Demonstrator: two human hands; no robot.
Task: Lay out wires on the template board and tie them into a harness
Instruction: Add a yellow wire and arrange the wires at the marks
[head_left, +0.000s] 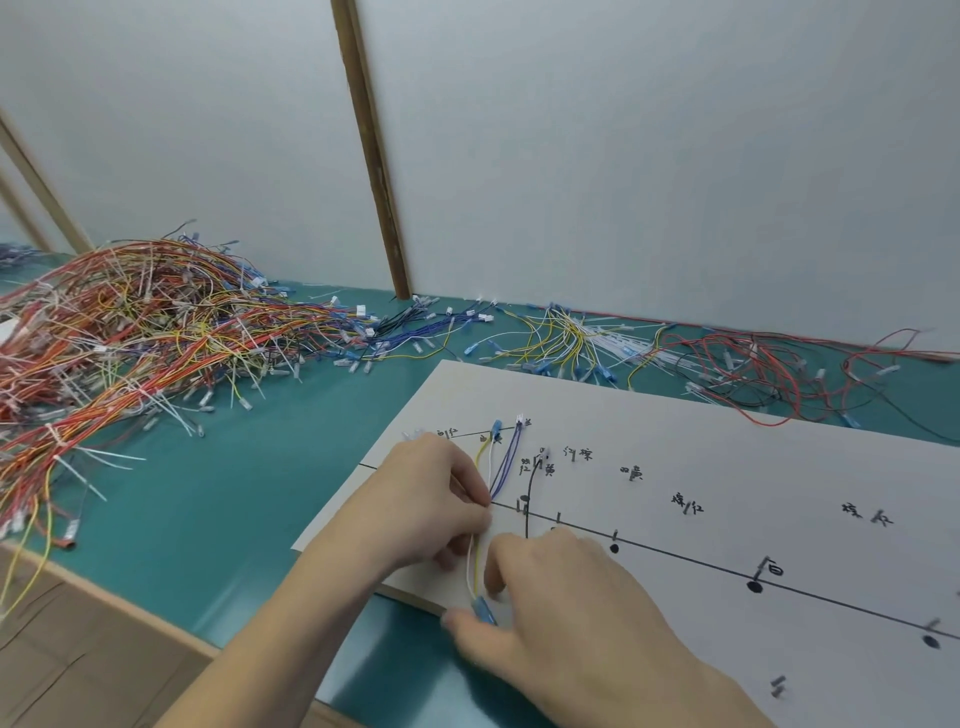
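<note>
Barely started — only a few wires (491, 467) sit on the template board (727, 441), and my left hand (426, 499) pinches them at the junction while my right hand (561, 597) holds the blue connector (484, 609) end at the board's near edge. Most pegs are bare and nothing's tied yet — the finished-harness heap (130, 332) and loose wires (571, 338) clutter the surface (234, 493) behind.
</note>
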